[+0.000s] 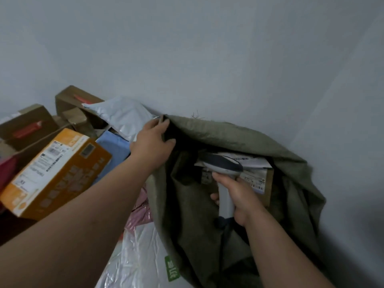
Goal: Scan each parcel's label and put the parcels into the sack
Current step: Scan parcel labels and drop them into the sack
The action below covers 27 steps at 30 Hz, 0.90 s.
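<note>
An olive-green sack (239, 138) lies open against the wall. My left hand (152, 142) grips its upper left rim and holds the mouth open. My right hand (234, 194) holds a grey barcode scanner (223, 165) by its handle, over the sack's opening. Inside the sack lies a brown cardboard parcel (269, 183) with white labels (255, 178), partly hidden by the scanner. To the left of the sack waits an orange box (60, 175) with a white label on its top.
Behind the orange box are brown cartons (27, 125), a grey poly mailer (122, 115) and a blue parcel (112, 148). A pink bag (141, 206) and a white plastic bag (141, 260) lie below my left arm. A pale wall (207, 48) stands close behind everything.
</note>
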### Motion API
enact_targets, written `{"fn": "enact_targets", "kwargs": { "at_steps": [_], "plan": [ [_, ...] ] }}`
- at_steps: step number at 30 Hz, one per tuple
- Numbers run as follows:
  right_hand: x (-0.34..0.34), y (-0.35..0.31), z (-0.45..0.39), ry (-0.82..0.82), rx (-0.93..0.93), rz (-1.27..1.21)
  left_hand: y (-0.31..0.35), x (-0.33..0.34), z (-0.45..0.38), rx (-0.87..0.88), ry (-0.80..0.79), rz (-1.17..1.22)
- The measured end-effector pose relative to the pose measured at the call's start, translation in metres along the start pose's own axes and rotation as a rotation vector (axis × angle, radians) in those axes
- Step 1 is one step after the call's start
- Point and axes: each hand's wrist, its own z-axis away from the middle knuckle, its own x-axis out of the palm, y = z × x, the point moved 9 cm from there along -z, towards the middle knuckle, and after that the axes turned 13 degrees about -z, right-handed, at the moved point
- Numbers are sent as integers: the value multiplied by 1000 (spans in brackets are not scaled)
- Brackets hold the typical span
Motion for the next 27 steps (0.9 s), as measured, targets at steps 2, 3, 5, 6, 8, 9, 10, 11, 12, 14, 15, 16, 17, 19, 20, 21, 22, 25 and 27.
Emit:
{"fn": "enact_targets", "kwargs": {
  "at_steps": [2,3,5,6,8,9,10,11,12,14,15,16,17,19,20,21,22,25,27],
  "plan": [
    [1,5,4,-11,-7,-15,-1,12,11,26,-41,7],
    [1,5,7,-10,-21,-19,-1,16,17,38,-51,23],
    [2,4,14,-5,-56,-22,-1,20,31,64,-53,66],
    [3,3,19,-5,-73,-17,-2,21,37,70,-49,76],
    [5,3,30,-7,-95,-4,-8,18,51,64,-35,89],
    [8,4,36,-9,-100,1,-12,14,57,58,-18,102],
    [11,6,43,-13,-103,8,-18,10,65,48,5,121],
    [14,8,50,-20,-103,16,-25,6,71,35,26,139],
    [18,12,57,-28,-101,23,-32,2,77,22,43,152],
    [31,24,74,-44,-101,40,-52,-6,93,-7,46,162],
    [39,31,85,-51,-106,53,-64,-10,101,-22,36,161],
    [49,39,95,-59,-111,66,-77,-13,111,-32,26,163],
    [60,48,105,-65,-114,82,-90,-17,120,-37,18,168],
    [83,69,124,-64,-113,114,-119,-23,140,-53,6,177],
    [95,80,133,-63,-111,122,-136,-26,150,-68,-6,168],
    [107,92,142,-68,-107,123,-153,-28,161,-85,-18,154],
    [119,103,150,-78,-102,123,-170,-31,172,-98,-26,142],
    [153,138,172,-101,-87,128,-218,-45,202,-133,-11,156],
    [173,158,183,-108,-82,128,-245,-56,218,-152,-14,146]
  ]
}}
